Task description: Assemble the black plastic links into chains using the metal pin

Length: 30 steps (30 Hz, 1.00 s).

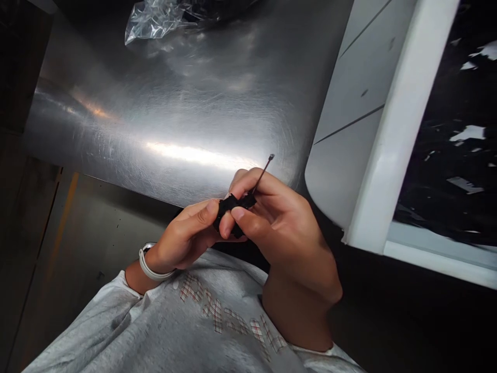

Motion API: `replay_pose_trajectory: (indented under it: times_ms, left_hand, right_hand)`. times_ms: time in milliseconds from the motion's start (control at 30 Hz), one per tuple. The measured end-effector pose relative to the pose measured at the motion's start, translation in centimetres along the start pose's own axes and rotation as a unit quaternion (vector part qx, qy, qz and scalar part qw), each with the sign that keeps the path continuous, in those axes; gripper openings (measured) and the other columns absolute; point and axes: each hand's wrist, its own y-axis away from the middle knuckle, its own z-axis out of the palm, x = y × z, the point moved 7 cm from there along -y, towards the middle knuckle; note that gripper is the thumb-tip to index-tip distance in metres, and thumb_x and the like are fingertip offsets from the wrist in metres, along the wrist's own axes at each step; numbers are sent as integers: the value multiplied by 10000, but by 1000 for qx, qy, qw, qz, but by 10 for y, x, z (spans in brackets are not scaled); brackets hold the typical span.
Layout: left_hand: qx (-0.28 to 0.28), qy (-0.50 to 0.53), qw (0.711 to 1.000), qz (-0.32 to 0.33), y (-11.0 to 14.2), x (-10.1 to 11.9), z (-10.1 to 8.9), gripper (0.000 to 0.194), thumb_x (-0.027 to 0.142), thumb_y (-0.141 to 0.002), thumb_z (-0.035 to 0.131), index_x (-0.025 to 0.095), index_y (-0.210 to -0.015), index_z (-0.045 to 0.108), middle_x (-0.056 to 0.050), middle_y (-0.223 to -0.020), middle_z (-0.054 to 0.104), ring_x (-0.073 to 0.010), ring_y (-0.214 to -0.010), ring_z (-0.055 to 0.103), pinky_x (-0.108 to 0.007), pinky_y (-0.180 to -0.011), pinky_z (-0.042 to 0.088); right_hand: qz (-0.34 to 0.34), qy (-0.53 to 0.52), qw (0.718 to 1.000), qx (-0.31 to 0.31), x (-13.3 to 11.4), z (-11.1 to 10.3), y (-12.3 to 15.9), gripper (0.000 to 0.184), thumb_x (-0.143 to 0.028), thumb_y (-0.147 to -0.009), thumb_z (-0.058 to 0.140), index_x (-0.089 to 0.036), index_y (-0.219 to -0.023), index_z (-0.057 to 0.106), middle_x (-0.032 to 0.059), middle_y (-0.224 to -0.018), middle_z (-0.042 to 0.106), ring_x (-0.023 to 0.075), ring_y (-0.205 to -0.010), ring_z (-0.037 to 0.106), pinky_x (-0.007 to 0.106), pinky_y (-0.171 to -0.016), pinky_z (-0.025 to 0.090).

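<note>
A small black plastic part (227,206) with an uneven outline is held between my two hands, over the front edge of the metal table. My left hand (190,228) is closed on its left side, the thumb pressing from above. My right hand (289,223) pinches its right side between thumb and fingers. A thin dark wire (263,175) sticks up from between the right fingers and ends in a small connector-like tip. Whether the wire is joined to the part is hidden by the fingers. The fingers also cover much of the part.
The scratched metal table (174,103) spreads out ahead of my hands. Clear plastic bags (155,20) lie at its far edge. To the right stands a white bin (396,124) holding black material with white scraps. A grey-white panel (349,103) lies between table and bin.
</note>
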Motion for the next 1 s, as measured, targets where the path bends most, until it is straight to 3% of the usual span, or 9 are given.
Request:
replay_pose_trajectory:
  times_ms: [200, 367, 500, 600, 700, 800, 833, 900, 1000]
  left_hand:
    - [23, -17, 1000, -6, -1, -4, -4, 584, 668, -824, 745, 196, -628, 461, -30, -806, 505, -197, -824, 538, -397, -895, 538]
    - [37, -121, 991, 46, -6, -6, -14, 602, 722, -893, 610, 200, -620, 485, -19, -726, 465, -184, -770, 467, -332, -802, 461]
    - [13, -204, 971, 122, 2, 20, -28, 580, 650, -975, 541, 192, -619, 552, -57, -753, 593, -203, -795, 549, -347, -875, 457]
    - [69, -420, 877, 222, 15, 81, -35, 515, 566, -1022, 506, 202, -692, 657, -104, -908, 731, -249, -915, 645, -363, -879, 475]
    - [127, -572, 715, 381, 8, 168, -12, 407, 500, -1029, 512, 234, -779, 691, -82, -947, 747, -249, -926, 660, -370, -899, 493]
    - [174, -663, 531, 498, -41, 249, 34, 428, 458, -1068, 392, 229, -847, 678, -95, -1022, 745, -242, -1028, 662, -368, -1002, 480]
    - [195, -688, 495, 494, -68, 271, 46, 444, 434, -1081, 354, 208, -906, 694, -112, -1083, 743, -238, -1082, 657, -367, -1044, 465]
    - [245, -751, 448, 418, -127, 305, 62, 460, 370, -1096, 308, 162, -1041, 715, -142, -1220, 729, -242, -1165, 639, -398, -1102, 431]
    - [254, -810, 448, 281, -189, 324, 69, 352, 400, -1045, 505, 141, -1157, 715, -123, -1202, 748, -284, -1187, 638, -518, -1111, 446]
  right_hand:
    - [15, -9, 1000, -5, 1, 1, -1, 452, -566, -836, 836, -226, -811, 538, -63, -628, 596, 78, -490, 555, 188, -444, 380]
    - [6, 48, 999, -2, 15, -5, 4, 478, -664, -874, 725, -235, -866, 514, -74, -664, 489, 101, -527, 541, 235, -518, 432]
    - [11, 107, 993, 50, 33, -28, 20, 470, -672, -902, 680, -239, -1050, 569, -62, -770, 404, 114, -658, 480, 236, -618, 453]
    - [38, 134, 988, 69, 49, -44, 34, 366, -600, -949, 660, -250, -1033, 593, -50, -791, 379, 120, -673, 435, 230, -642, 451]
    - [51, 150, 985, 71, 60, -53, 37, 366, -623, -965, 614, -258, -985, 596, -48, -780, 351, 129, -657, 398, 245, -658, 463]
    - [48, 164, 984, 59, 65, -54, 32, 397, -657, -965, 573, -260, -966, 581, -46, -765, 356, 142, -665, 408, 262, -680, 474]
    - [48, 169, 983, 54, 66, -53, 30, 386, -645, -973, 563, -260, -972, 579, -45, -761, 363, 144, -665, 416, 265, -681, 475]
    - [50, 181, 981, 53, 67, -48, 29, 342, -601, -980, 557, -260, -979, 573, -41, -756, 375, 149, -664, 429, 271, -679, 475]
    - [50, 202, 975, 73, 65, -36, 36, 262, -512, -955, 560, -251, -934, 542, -32, -759, 391, 156, -688, 433, 289, -711, 470]
